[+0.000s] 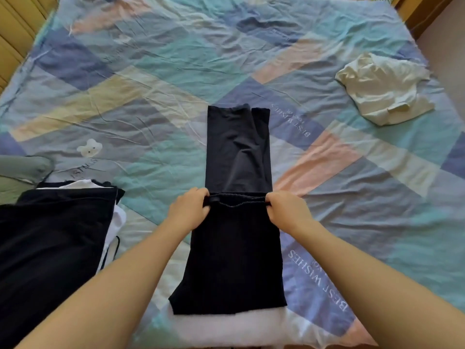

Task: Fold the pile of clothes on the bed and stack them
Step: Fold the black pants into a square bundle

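Mid-task: left hand (189,210) and right hand (286,209) pinch the waistband of black trousers (237,152) at frame centre; stack (55,238) lower left; cream garment (382,89) upper right unfolded.

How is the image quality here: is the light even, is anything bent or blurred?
Head view: soft daylight, no glare; the black trousers lose detail in the near half under both hands; wide-angle bending curves the bed edges; the white shirt looks slightly soft.

Bright, soft daylight, perhaps from the right; faint shadows, wide-angle bending at edges, slight softness.
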